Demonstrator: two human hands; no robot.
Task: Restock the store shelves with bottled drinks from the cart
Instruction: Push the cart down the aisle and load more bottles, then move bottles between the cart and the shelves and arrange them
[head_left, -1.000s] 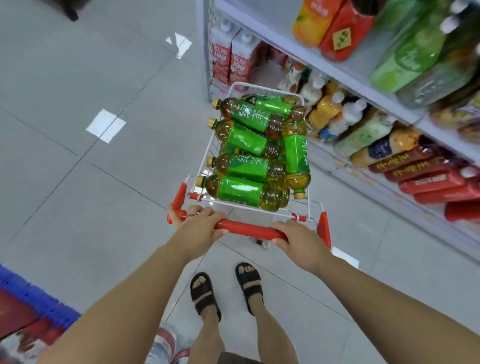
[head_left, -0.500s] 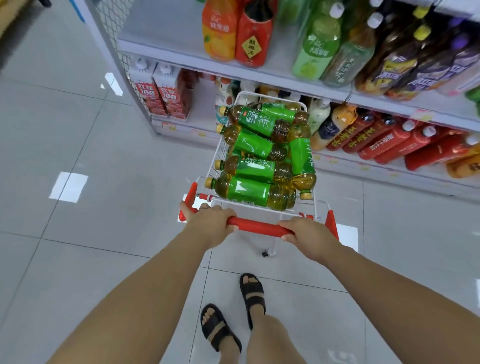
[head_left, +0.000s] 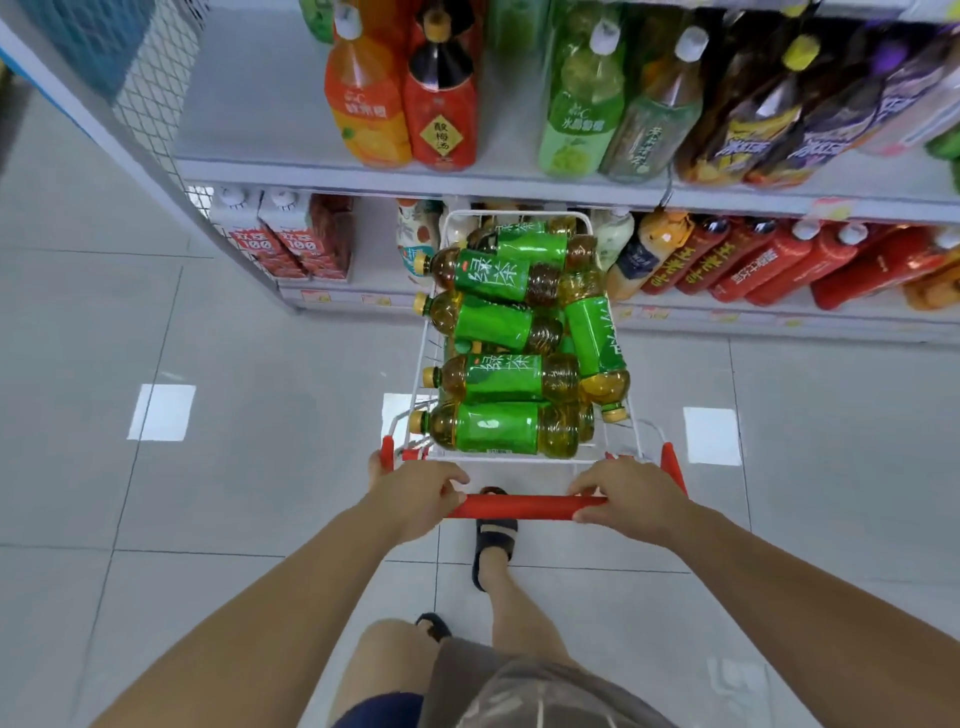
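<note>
Over the last second the cart (head_left: 524, 457) had swung from running alongside the shelving to facing it squarely, its front wire rim now drawn up just beside the lower shelf (head_left: 727, 317). The person's left hand (head_left: 415, 499) and right hand (head_left: 626, 499) were both closed around the red handle bar (head_left: 519, 507), one at each end, so neither hand was free for a bottle.

The load of green-tea bottles (head_left: 493, 428) lay heaped on their sides in the cart's basket, most crosswise with yellow caps toward the left, one lengthwise along the right wall. None had yet left the cart. Above the cart's front, the upper shelf (head_left: 363, 174) carried upright large bottles, orange, red and green, with bare shelf to the left of the orange one. Red bottles lay in a row on the lower shelf to the cart's right, and juice cartons (head_left: 280, 244) stood to its left.

The turn suggested the pushing was nearly done; judging by this, letting go of the handle and lifting out the first bottle came next.
</note>
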